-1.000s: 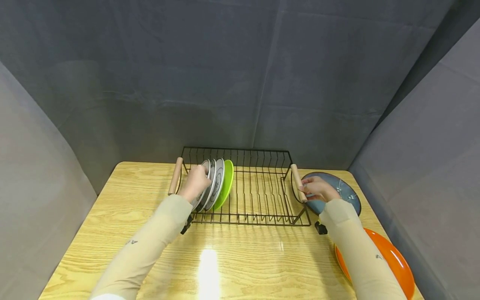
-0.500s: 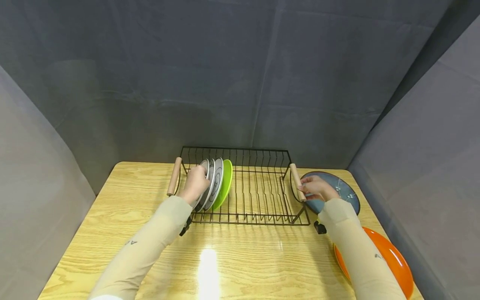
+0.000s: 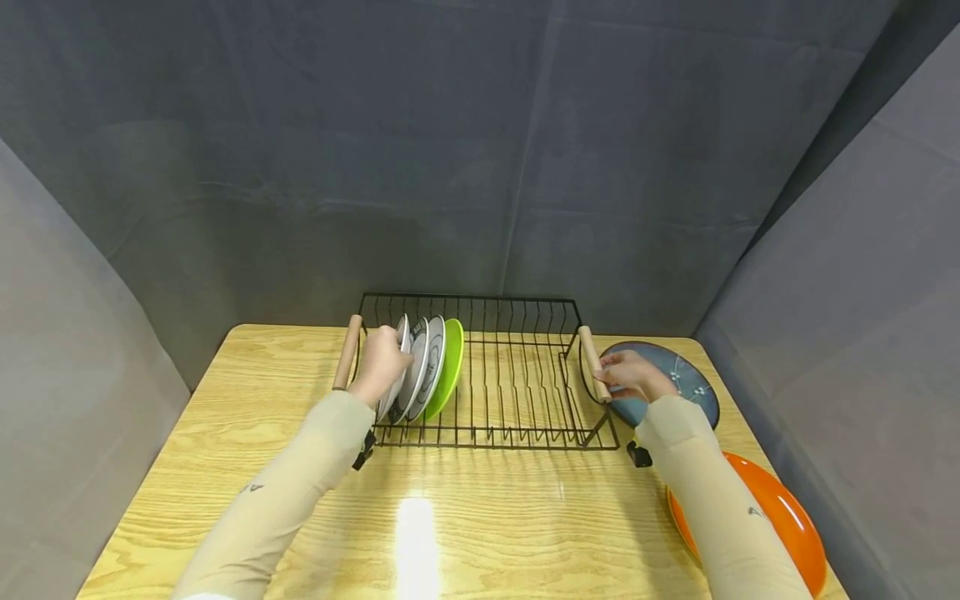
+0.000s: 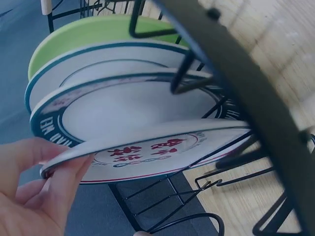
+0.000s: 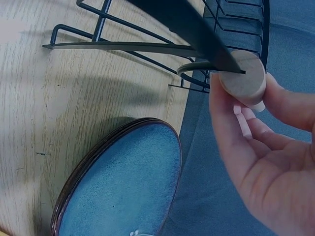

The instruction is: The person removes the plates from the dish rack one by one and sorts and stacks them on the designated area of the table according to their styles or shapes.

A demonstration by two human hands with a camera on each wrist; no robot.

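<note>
Head: the left hand (image 3: 381,358) is pinching a glossy round plate (image 3: 405,332), leaning farther left than before in the wire rack (image 3: 502,448). Left wrist: fingers are clamping its thin rim; a gap beside them is separating the next plate (image 4: 133,108). Right wrist: the right hand (image 5: 270,167) is curling round a cylindrical wooden handle (image 5: 243,78).

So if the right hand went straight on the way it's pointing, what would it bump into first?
The right hand would meet the wooden handle of the rack; its fingers pinch it now. Past that lies more of the rack, though depth is unclear.
</note>
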